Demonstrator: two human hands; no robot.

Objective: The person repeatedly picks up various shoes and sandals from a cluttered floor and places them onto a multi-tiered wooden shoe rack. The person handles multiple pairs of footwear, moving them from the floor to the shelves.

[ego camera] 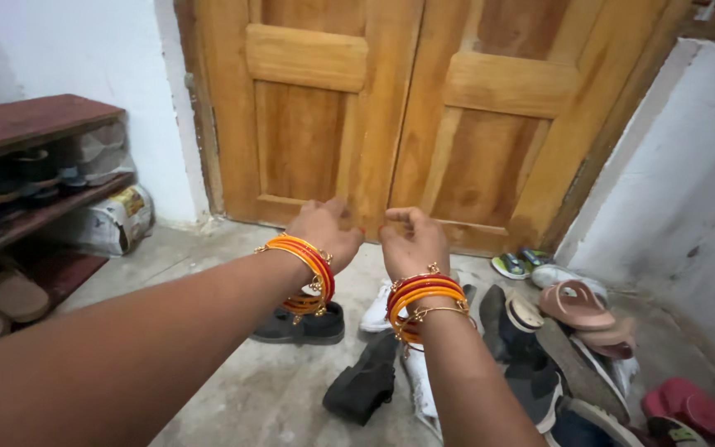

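**Wooden double door dead ahead, both hands up at the middle seam**

Wood first: the double door [424, 116] fills the top of the view, two paneled leaves that meet in a vertical seam running top to bottom just left of centre. That seam is the long axis that matters, and it sits directly beyond the hands, straight forward from them, slightly higher than the knuckles.

The left hand [324, 232] and the right hand [411, 240] are raised side by side with a small gap between them, and the seam lines up almost exactly with that gap. The left one covers the lower edge of the left leaf, the right one the lower edge of the right leaf. Both look about equally close to the wood; I can't call one nearer. Whether the fingertips actually touch the door, I can't tell from this angle.

Grip-wise: both hands are loosely curled, fingers bent inward, holding nothing that I can see. Each wrist carries a stack of orange and red bangles [308, 265].

Further out, on the concrete floor [266, 389] below the arms, there's a scatter of footwear: a black shoe [362, 385] between the forearms, a dark sandal [304, 324] under the left wrist, and pink slippers [577, 305] off to the right by the white wall [680, 199]. On the left, a dark red shoe rack [31, 124] holds more pairs, well apart from the hands.
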